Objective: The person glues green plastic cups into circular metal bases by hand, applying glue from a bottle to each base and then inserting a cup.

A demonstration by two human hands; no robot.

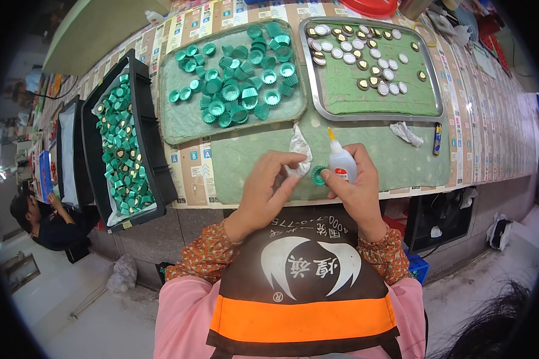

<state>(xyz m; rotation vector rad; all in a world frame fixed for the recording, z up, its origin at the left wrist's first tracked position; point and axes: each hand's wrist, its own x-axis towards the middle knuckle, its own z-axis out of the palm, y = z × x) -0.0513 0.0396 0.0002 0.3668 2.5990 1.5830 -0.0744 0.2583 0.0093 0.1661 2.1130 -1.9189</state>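
Observation:
My right hand (358,182) grips a white squeeze bottle with a yellow nozzle (341,160), nozzle pointing up and away. Its thumb also presses on the rim of a small green fluted cup (318,175). To the left, my left hand (268,184) has its thumb and forefinger apart, with a gap between the tips. A crumpled white tissue (300,143) lies by those fingertips; whether they touch it I cannot tell. Beyond my hands, a cloth-lined tray (176,122) bears many green fluted cups. A metal tray (374,116) carries round white and gold-and-black pieces.
At left, a black crate (142,116) is filled with green cups, some with gold pieces inside. Another black crate (67,155) stands past it, near a seated person (54,221). A second tissue (406,134) and a dark, yellow-ended stick-shaped object (437,139) lie on the green mat (239,161).

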